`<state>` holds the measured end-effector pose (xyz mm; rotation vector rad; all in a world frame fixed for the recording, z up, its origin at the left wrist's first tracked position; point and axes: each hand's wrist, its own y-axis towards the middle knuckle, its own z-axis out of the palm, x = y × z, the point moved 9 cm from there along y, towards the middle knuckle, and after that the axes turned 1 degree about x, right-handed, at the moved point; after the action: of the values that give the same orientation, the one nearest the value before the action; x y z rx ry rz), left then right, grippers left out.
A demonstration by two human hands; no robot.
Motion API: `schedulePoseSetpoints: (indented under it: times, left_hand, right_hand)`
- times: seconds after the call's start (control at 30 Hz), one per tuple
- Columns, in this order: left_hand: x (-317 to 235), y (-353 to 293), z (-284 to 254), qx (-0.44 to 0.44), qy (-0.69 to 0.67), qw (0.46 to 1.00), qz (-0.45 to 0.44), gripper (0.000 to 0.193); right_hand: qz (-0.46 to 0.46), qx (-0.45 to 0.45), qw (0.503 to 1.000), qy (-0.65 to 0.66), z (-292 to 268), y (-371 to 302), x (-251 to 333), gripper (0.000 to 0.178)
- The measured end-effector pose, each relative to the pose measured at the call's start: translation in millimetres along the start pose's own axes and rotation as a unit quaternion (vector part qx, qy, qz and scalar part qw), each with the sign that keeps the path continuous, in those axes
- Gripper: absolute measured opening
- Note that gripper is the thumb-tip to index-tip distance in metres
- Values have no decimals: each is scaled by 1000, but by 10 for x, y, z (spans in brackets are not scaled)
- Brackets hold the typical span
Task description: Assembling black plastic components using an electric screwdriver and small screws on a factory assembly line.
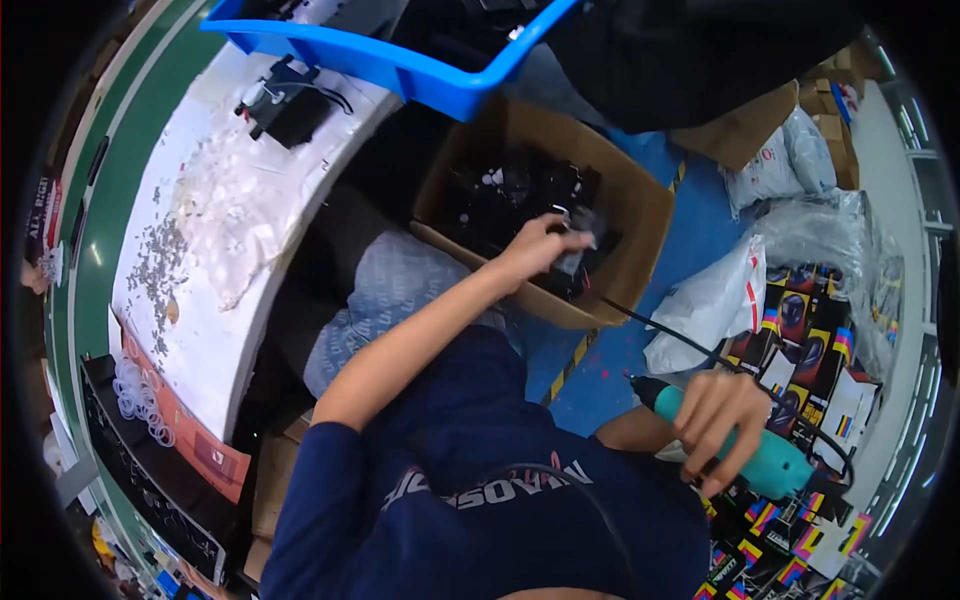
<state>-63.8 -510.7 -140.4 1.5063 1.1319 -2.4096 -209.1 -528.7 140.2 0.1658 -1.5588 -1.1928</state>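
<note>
My left hand (545,247) reaches over an open cardboard box (625,270). Its fingers are closed at a blurred part, too smeared to name. Inside the box lie several black plastic parts (500,205), heaped together. Off to the right, my right hand (722,420) is wrapped round a teal electric screwdriver (780,468), whose dark tip points left, toward my body. A black cord (670,332) runs past it from the box side.
On the left, a white worktop (215,350) carries a black device (290,105), clear plastic bags (235,220) and scattered small grey pieces (160,265). A blue bin (400,70) juts over at the top. Printed boxes (800,330) and white bags (710,310) crowd the right.
</note>
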Motion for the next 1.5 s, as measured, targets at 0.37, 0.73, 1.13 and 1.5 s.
schedulePoseSetpoints:
  times: [0.37, 0.73, 1.13, 1.5]
  left_hand:
    - [1430, 1532, -1272, -209, -348, 905, -124, 41]
    - [1678, 1735, -1278, -241, 250, 938, 0, 67]
    - [1134, 454, -1173, 39, 432, 897, 81, 50]
    - [-1280, -2944, -2017, -304, 113, 889, 325, 21]
  right_hand:
    - [180, 47, 955, 231, 243, -462, -1069, 46]
    - [70, 103, 956, 266, 265, -87, -1165, 36]
    - [-11, 216, 932, 292, -34, 507, -1227, 26]
    - [14, 147, 974, 174, -734, 1874, -1610, 41]
